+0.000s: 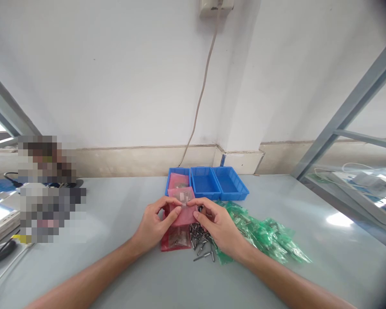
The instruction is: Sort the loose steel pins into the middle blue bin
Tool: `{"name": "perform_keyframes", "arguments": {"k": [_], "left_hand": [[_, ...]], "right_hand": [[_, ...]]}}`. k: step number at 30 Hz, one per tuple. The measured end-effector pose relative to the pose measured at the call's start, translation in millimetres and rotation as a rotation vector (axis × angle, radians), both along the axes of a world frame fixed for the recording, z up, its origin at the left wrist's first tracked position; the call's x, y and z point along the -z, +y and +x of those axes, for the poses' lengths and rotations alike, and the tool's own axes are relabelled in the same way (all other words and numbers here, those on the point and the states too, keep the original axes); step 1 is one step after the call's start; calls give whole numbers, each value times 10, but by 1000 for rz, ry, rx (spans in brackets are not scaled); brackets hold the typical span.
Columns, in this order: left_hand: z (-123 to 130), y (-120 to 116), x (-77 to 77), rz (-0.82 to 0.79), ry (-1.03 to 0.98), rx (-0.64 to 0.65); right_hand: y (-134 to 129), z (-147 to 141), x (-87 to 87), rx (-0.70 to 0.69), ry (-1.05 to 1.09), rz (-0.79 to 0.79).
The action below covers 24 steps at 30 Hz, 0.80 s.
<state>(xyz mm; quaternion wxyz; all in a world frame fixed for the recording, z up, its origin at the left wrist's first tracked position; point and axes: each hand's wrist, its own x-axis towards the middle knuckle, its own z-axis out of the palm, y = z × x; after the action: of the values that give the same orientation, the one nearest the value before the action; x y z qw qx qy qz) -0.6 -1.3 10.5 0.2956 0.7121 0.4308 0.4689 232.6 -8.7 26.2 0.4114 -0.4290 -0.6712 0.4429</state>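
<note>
Between my two hands is a pink plastic bag [184, 216], pinched at its left side by my left hand [159, 219] and at its right side by my right hand [217, 223]. Small parts show through its clear upper portion. Under and in front of it lies another red bag [176, 238] with parts inside. Loose metal pins [199, 238] are heaped beside that bag, partly below my right hand. Green plastic bags [266, 236] spread out to the right of my right forearm.
Three blue bins stand by the wall: the left bin [167, 184] holds a pink bag [179, 180], beside a middle bin [206, 182] and a right bin [230, 184]. Metal frames flank the table [116, 274]. A cable [201, 94] hangs down the wall; a mouse [1, 252] lies far left.
</note>
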Motion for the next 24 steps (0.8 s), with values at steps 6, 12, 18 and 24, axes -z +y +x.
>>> {"name": "perform_keyframes", "arguments": {"k": [6,12,18,24], "left_hand": [[-2,19,-12,92,22,-54],[-46,154,5,255,160,-114],[-94,353,19,286,322,-135],[-108,440,168,248,443,-189]], "right_hand": [[-43,-2,-28,-33,-13,-79],[-74,-5,5,-79,62,-164],[-82,-45,2,-69,84,-157],[-68,-36,28,-64,49,-136]]}}
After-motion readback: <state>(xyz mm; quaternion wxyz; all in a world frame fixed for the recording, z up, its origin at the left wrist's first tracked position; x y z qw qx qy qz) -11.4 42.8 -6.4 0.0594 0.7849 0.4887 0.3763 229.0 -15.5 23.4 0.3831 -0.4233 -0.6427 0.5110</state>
